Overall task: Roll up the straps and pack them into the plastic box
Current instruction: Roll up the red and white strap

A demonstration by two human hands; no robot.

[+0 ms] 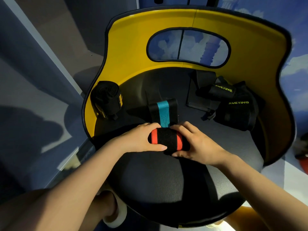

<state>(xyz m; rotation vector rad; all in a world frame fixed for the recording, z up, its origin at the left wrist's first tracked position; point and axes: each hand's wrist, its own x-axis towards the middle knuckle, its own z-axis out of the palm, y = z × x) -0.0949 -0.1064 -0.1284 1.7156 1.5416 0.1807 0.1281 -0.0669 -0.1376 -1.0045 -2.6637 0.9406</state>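
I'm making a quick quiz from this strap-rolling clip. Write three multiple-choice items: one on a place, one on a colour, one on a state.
1. Where does the black roll with yellow stripes lie?
A. seat's left edge
B. on the floor
C. in a box

2. What colour edges the roll being held?
A. green
B. orange-red
C. white

3. How is that roll held?
A. left hand only
B. lying untouched
C. by both hands

Answers: 1 A, it rests against the chair's yellow back. 2 B, orange-red bands at both ends. 3 C, left hand and right hand grip it.

Woven matt cloth strap roll (166,139), smooth leather-like chair seat (166,177), glossy yellow backrest (133,52)
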